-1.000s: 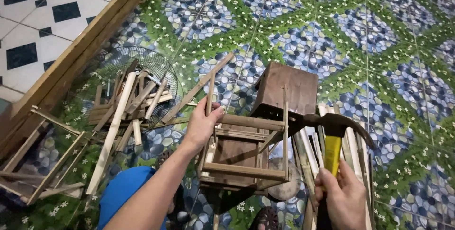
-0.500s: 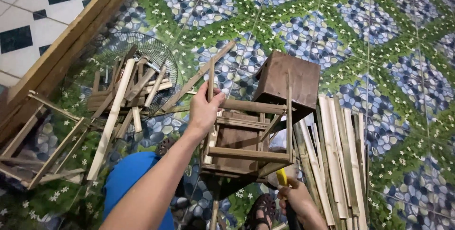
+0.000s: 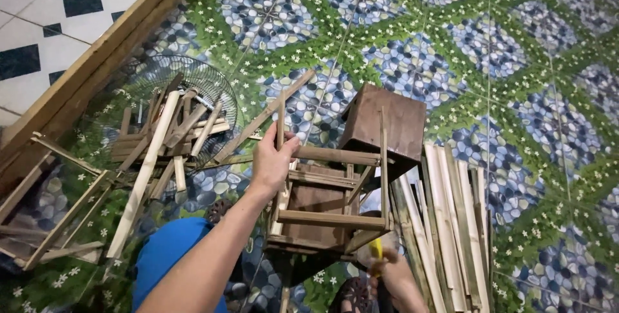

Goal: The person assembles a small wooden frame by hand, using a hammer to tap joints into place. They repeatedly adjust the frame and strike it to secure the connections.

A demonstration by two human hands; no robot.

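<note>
A: Left hand (image 3: 272,161) status?

B: Clamped on the near-left upright post of the open box-shaped frame of pale bamboo sticks (image 3: 332,200). Fingers wrapped round the post, thumb on the near side. Forearm coming in from lower left.

A: Frame position?

B: Centre of view, standing on the green-and-blue pebble-and-flower patterned floor mat (image 3: 516,61). Mostly right of and below the gripping hand; hand at its upper left corner. Dark brown wooden box (image 3: 385,125) just behind, far right corner, touching or nearly so.

A: Right hand (image 3: 382,263)?

B: Low, near edge, just below the frame's near right corner. Closed round a yellow tool handle (image 3: 375,250). Tool type not readable, mostly hidden.

A: Surroundings?

B: Row of split pale bamboo slats (image 3: 445,223) lying flat, right of frame, touching its base. Loose heap of bamboo offcuts (image 3: 164,139) left, over a round wire fan guard (image 3: 177,94). Second stick frame (image 3: 51,213) lying far left. Long wooden plank (image 3: 97,61) along the mat's left edge.
</note>
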